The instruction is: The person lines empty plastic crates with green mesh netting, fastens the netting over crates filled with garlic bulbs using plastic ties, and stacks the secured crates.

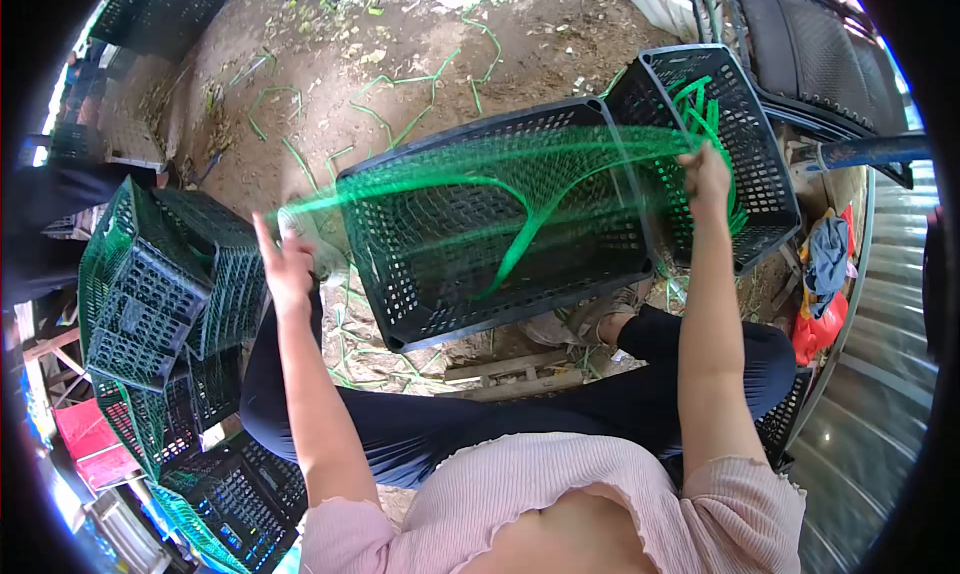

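Note:
A green mesh net (470, 179) is stretched across the front of me, sagging into a narrow tail over a large black plastic crate (500, 319). My left hand (290, 269) is at the net's left end, index finger pointing out and the other fingers curled; motion blurs it. My right hand (706, 179) is closed on the net's right end, above a smaller black crate (765, 174). Bright green strips or bunched netting (700, 104) lie inside that smaller crate.
Several stacked black crates draped in green netting (150, 284) stand at my left. Green strips (400, 124) and scraps litter the dirt floor. A black chair (820, 54) is at upper right, with a red bag (822, 329) and cloth by corrugated metal (880, 374). Dark clothing of someone shows at far left.

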`<move>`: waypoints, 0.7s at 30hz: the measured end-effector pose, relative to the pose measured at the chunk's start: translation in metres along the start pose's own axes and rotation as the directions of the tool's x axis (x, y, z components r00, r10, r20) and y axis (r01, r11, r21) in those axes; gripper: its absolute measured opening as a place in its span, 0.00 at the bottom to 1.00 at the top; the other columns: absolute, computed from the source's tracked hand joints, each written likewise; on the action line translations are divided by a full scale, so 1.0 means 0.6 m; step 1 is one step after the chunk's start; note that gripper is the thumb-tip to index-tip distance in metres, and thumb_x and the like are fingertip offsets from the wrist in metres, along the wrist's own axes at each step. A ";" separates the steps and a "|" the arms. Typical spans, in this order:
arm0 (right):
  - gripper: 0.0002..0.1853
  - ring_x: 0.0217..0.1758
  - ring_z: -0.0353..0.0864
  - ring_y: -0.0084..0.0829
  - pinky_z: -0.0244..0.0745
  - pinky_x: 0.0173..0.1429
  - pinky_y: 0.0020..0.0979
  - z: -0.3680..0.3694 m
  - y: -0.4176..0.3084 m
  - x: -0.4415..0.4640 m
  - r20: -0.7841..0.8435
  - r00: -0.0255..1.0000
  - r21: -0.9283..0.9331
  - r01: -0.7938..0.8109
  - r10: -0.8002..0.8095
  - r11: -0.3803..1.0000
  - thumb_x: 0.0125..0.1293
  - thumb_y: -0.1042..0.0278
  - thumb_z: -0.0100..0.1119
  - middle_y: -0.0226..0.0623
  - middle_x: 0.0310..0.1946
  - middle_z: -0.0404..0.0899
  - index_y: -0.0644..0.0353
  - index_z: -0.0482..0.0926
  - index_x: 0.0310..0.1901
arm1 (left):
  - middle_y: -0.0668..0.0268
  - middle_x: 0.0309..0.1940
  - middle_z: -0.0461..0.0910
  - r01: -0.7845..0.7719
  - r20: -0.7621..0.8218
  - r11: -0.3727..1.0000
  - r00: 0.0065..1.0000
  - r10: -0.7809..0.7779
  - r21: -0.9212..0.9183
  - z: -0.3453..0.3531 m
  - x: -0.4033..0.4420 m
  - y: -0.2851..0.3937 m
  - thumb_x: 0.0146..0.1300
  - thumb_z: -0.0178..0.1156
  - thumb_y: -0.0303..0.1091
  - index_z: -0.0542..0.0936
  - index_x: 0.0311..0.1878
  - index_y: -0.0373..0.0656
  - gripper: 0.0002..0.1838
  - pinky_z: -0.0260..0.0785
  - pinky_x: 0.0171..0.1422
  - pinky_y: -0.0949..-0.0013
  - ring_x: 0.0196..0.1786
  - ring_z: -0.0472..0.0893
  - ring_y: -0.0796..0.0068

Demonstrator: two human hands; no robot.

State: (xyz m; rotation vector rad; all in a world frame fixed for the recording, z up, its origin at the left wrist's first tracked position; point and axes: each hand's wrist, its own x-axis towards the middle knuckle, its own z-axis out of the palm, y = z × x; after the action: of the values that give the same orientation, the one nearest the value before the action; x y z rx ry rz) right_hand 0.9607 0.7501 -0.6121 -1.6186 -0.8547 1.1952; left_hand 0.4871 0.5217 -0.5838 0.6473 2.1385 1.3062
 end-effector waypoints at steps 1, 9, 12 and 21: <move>0.14 0.10 0.52 0.15 0.47 0.12 0.21 0.008 -0.014 0.025 0.029 1.000 0.114 -0.005 0.001 0.993 0.64 0.59 0.39 0.24 0.11 0.61 0.53 0.63 0.23 | 0.65 0.24 0.71 0.009 0.014 0.992 1.000 -0.007 -0.126 0.001 0.016 0.018 0.62 0.46 0.34 0.45 0.66 0.58 0.31 0.50 0.14 0.82 0.13 0.58 0.88; 0.14 0.19 0.69 0.33 0.63 0.22 0.33 0.137 0.036 0.247 0.198 0.973 -0.723 0.226 -0.117 0.652 0.57 0.57 0.48 0.37 0.16 0.70 0.59 0.74 0.26 | 0.71 0.20 0.66 0.493 0.203 0.830 0.869 -0.452 -0.262 0.021 0.212 -0.070 0.62 0.46 0.37 0.52 0.63 0.63 0.27 0.40 0.10 0.82 0.11 0.53 0.88; 0.18 0.40 0.74 0.49 0.67 0.44 0.42 0.145 0.111 0.310 0.357 0.934 -0.930 0.358 -0.028 0.085 0.53 0.53 0.50 0.52 0.34 0.75 0.63 0.77 0.32 | 0.73 0.19 0.64 0.623 0.339 0.776 0.755 -0.562 -0.100 0.031 0.240 -0.137 0.61 0.48 0.38 0.60 0.59 0.60 0.22 0.40 0.09 0.84 0.10 0.53 0.89; 0.15 0.09 0.44 0.11 0.35 0.12 0.20 0.025 0.020 0.107 0.458 0.617 -0.581 -0.337 0.640 0.741 0.58 0.51 0.52 0.14 0.10 0.51 0.55 0.71 0.24 | 0.79 0.09 0.51 0.846 0.664 0.508 0.474 -0.578 -0.162 -0.082 0.015 -0.192 0.56 0.55 0.46 0.72 0.38 0.43 0.16 0.39 0.11 0.84 0.10 0.48 0.89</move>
State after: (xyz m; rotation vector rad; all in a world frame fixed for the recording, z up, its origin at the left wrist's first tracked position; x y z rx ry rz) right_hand 0.9646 0.8081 -0.6455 -1.9188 -1.1990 2.1818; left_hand 0.4342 0.4484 -0.6711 -0.1733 1.2525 0.9059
